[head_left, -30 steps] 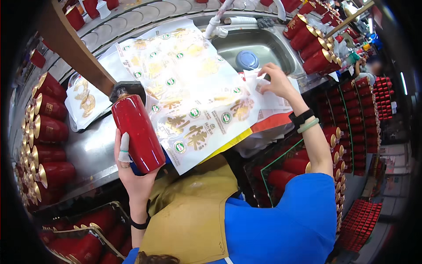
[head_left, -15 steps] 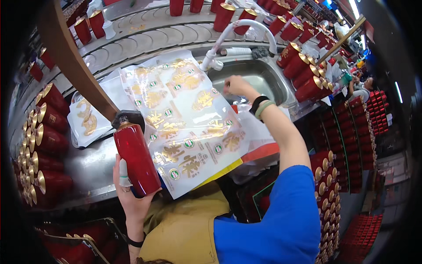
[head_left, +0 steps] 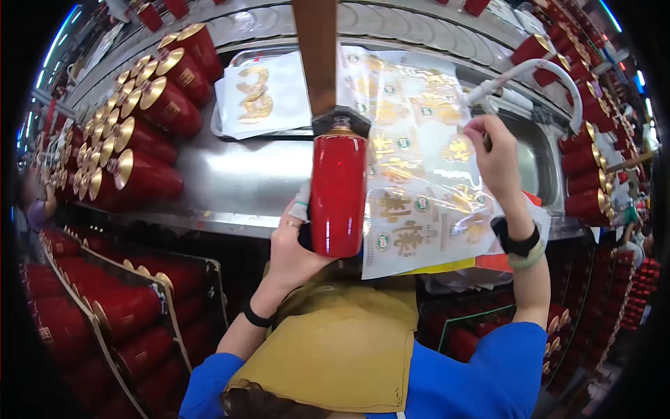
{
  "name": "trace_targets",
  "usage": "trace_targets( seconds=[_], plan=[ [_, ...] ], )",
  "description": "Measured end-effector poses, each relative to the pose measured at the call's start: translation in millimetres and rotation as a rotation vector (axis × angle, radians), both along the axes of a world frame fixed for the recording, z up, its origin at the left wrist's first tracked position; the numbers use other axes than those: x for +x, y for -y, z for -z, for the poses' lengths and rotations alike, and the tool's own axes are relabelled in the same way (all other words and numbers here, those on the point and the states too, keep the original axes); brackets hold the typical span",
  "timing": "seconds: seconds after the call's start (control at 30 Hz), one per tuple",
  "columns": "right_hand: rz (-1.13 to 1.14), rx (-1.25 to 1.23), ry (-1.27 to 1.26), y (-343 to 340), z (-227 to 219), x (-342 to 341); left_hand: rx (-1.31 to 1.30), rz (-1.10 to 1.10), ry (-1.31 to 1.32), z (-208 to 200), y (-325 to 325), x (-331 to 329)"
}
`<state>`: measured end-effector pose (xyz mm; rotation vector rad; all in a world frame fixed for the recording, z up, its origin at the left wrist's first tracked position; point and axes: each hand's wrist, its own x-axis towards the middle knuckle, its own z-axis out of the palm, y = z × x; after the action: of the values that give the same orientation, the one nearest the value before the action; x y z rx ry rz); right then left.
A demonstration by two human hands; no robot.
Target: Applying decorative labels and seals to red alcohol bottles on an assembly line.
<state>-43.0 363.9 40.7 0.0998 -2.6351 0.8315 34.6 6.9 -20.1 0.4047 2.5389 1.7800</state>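
Red bottle (head_left: 338,197) in left hand (head_left: 289,251), right hand (head_left: 497,150) at patterned sheet (head_left: 422,167)

Bottle cradled at base and left side by the curled left hand, its neck set against the dark holder (head_left: 335,120) below the brown post (head_left: 315,56). Right fingertips bunched at sheet's right edge; whether anything is pinched cannot be told. Sheet laid beside bottle, near sink (head_left: 536,153).

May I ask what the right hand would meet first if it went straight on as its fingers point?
Most likely the pale sheet with gold lettering, which lies just past the right hand; whether the fingers touch it is unclear.
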Motion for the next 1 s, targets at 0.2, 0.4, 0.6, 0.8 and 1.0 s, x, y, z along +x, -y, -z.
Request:
trace_targets(
  seconds=[0.2,0.4,0.6,0.8,1.0],
  plan=[
    [-0.249,-0.131,-0.033,81,-1,29,-0.199,0.082,-0.204,2,11,-3],
    [-0.416,-0.464,0.050,135,-56,40,-0.068,0.142,-0.098,-14,20,-5],
    [-0.414,-0.474,0.170,163,-10,17,0.415,0.056,0.329,-20,0,-31],
    [-0.100,-0.675,0.116,158,29,-3,0.488,0.134,0.541,-29,2,-41],
    [-0.077,-0.979,0.314,173,47,11,0.498,0.152,0.503,-21,3,-41]
  ],
)
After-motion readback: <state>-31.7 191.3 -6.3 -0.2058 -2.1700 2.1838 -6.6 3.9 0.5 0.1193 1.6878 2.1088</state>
